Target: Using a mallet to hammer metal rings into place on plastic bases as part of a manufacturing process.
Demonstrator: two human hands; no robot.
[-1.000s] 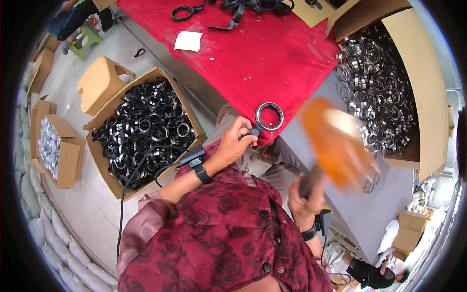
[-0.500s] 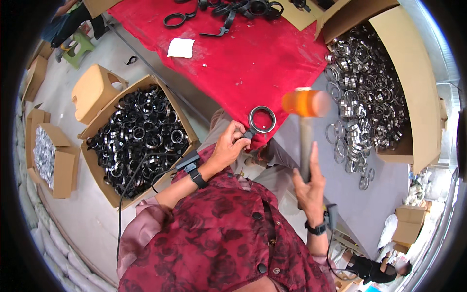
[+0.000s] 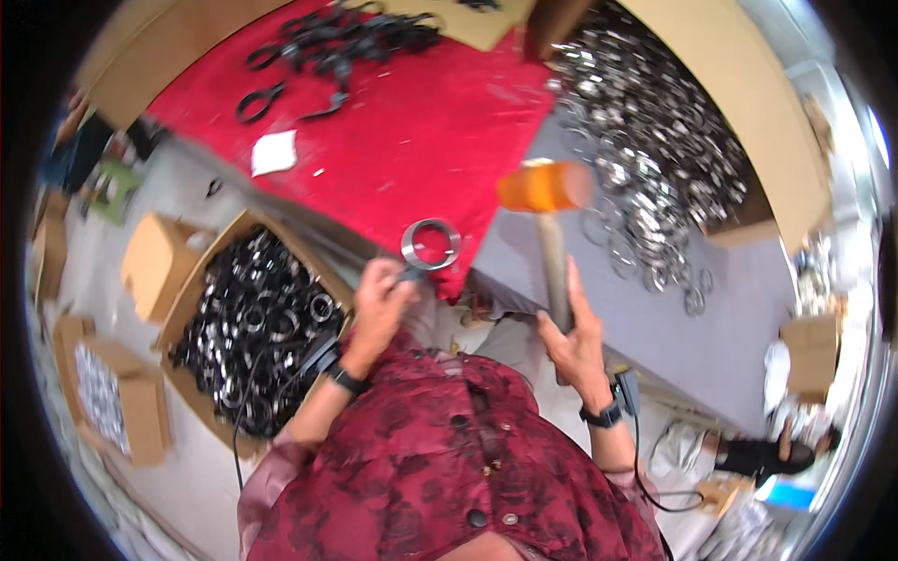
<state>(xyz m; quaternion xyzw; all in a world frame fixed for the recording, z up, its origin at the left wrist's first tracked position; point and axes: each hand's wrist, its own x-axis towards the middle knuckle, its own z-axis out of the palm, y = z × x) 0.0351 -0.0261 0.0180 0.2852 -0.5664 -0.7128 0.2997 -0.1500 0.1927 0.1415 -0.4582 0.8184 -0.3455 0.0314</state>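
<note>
Over the near corner of the red-covered table (image 3: 393, 154), a round black ring clamp with a silver metal band (image 3: 456, 247) is held by its short stem. My left hand (image 3: 377, 304) pinches that stem, its fingers somewhat smeared by motion. To the right, my right hand (image 3: 575, 341) is wrapped around the pale handle of a mallet (image 3: 543, 188) with an orange head. The mallet is raised upright, apart from the ring clamp. A wristband with a small device and cable sits on each wrist.
An open carton of black ring clamps (image 3: 253, 318) stands at left, beside a tan stool (image 3: 159, 266). Silver metal bands (image 3: 655, 201) spill from a large carton onto the grey table (image 3: 580, 271). Black clamp parts (image 3: 346, 42) and a white paper (image 3: 274, 153) lie farther back. Other people are at the edges.
The whole view has shifted and turned, so the tables sit farther left. My left hand stays at the ring clamp near the table corner. The mallet remains raised in my right hand.
</note>
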